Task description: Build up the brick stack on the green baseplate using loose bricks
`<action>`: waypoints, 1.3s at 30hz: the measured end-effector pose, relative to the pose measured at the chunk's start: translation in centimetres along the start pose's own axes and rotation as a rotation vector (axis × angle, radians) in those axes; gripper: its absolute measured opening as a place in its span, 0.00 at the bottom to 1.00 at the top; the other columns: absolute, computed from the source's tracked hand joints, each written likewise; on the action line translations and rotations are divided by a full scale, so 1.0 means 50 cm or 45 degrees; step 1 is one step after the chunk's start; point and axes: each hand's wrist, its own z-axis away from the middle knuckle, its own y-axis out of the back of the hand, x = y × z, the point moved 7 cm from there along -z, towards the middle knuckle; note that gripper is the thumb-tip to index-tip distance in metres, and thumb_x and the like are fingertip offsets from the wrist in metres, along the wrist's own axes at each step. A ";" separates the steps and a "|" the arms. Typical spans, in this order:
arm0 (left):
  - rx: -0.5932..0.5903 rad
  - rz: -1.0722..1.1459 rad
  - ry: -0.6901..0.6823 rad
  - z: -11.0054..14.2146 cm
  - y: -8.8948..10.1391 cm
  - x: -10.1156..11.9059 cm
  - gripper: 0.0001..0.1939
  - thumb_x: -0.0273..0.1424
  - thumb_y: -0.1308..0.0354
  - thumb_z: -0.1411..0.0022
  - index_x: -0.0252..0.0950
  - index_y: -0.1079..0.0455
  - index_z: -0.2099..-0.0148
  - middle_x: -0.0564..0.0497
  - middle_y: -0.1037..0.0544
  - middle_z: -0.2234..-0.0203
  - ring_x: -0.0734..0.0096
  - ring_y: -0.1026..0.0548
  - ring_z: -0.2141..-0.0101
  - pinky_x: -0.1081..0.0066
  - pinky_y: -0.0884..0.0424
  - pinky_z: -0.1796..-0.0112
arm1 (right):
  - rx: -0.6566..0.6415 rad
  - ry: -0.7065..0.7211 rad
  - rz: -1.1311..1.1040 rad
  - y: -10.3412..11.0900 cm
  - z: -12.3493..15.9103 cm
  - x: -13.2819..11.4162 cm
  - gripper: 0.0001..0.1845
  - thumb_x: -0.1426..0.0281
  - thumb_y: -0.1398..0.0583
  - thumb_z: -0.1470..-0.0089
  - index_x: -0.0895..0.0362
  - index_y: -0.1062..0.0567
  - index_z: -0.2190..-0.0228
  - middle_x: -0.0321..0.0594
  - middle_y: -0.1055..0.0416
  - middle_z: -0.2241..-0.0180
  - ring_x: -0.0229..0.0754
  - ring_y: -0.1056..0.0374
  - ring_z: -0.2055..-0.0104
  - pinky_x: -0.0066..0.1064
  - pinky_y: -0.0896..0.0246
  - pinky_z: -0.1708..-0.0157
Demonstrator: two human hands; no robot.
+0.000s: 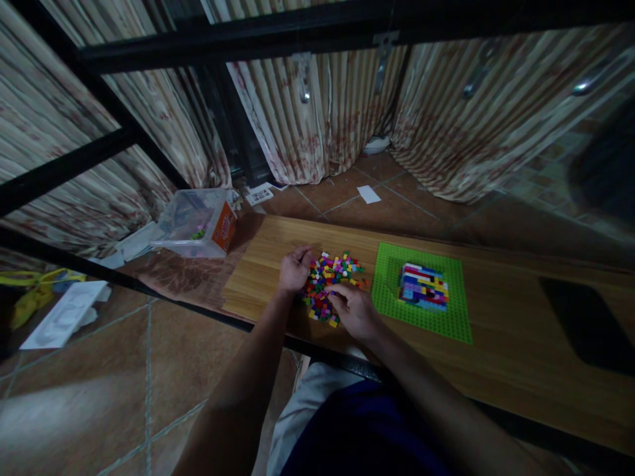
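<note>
A loose heap of small multicoloured toy bricks lies on the wooden board. My left hand rests along the heap's left edge, fingers stretched loosely and no brick visible in them. Over the heap's near right part, my right hand has its thumb and fingers drawn together in a pinch; whatever is between the tips is too small to make out. To the right, a green baseplate lies flat. On it stands a block built of bricks in many colours, apart from both hands.
A clear plastic box with an orange label stands beyond the board's left end. A dark flat slab lies on the board's right side. Black metal bars and striped curtains are at the back. A white paper lies on the tiled floor.
</note>
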 end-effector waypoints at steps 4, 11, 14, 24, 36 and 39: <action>-0.001 0.004 0.008 0.001 0.001 0.003 0.12 0.31 0.46 0.38 0.36 0.26 0.54 0.50 0.18 0.68 0.67 0.20 0.65 0.68 0.25 0.59 | 0.051 0.082 -0.013 -0.002 -0.006 -0.005 0.11 0.70 0.44 0.43 0.54 0.22 0.63 0.43 0.24 0.61 0.43 0.28 0.59 0.35 0.34 0.56; 0.011 0.029 0.025 0.004 0.001 0.012 0.12 0.30 0.46 0.38 0.34 0.26 0.55 0.49 0.18 0.67 0.67 0.20 0.65 0.68 0.25 0.59 | 0.124 -0.008 -0.054 0.054 0.016 -0.016 0.14 0.67 0.46 0.41 0.54 0.22 0.58 0.44 0.26 0.62 0.44 0.29 0.59 0.37 0.34 0.56; 0.009 -0.019 0.026 0.004 0.002 0.016 0.12 0.30 0.45 0.39 0.34 0.26 0.55 0.49 0.18 0.68 0.67 0.20 0.65 0.68 0.26 0.58 | 0.090 -0.146 -0.155 0.078 0.045 -0.005 0.17 0.64 0.47 0.40 0.53 0.23 0.54 0.43 0.27 0.60 0.43 0.29 0.61 0.35 0.32 0.61; 0.024 -0.091 -0.006 -0.001 0.008 0.022 0.13 0.33 0.46 0.40 0.34 0.25 0.56 0.49 0.18 0.69 0.66 0.21 0.65 0.69 0.25 0.58 | 0.336 -0.422 -0.311 0.182 0.154 0.071 0.18 0.59 0.44 0.42 0.53 0.27 0.54 0.37 0.25 0.71 0.40 0.30 0.72 0.33 0.33 0.68; 0.030 -0.155 -0.003 -0.003 0.011 0.036 0.14 0.35 0.46 0.41 0.33 0.26 0.56 0.49 0.18 0.70 0.65 0.20 0.64 0.68 0.26 0.57 | 0.689 -0.368 0.097 0.324 0.205 0.125 0.14 0.58 0.41 0.44 0.53 0.23 0.64 0.43 0.24 0.59 0.47 0.29 0.57 0.41 0.34 0.57; 0.029 -0.172 -0.012 -0.003 0.011 0.041 0.14 0.34 0.46 0.41 0.34 0.25 0.56 0.50 0.18 0.69 0.65 0.21 0.63 0.68 0.27 0.56 | 0.750 -0.260 0.142 0.322 0.189 0.119 0.12 0.59 0.39 0.46 0.51 0.20 0.65 0.43 0.27 0.59 0.47 0.31 0.55 0.41 0.35 0.57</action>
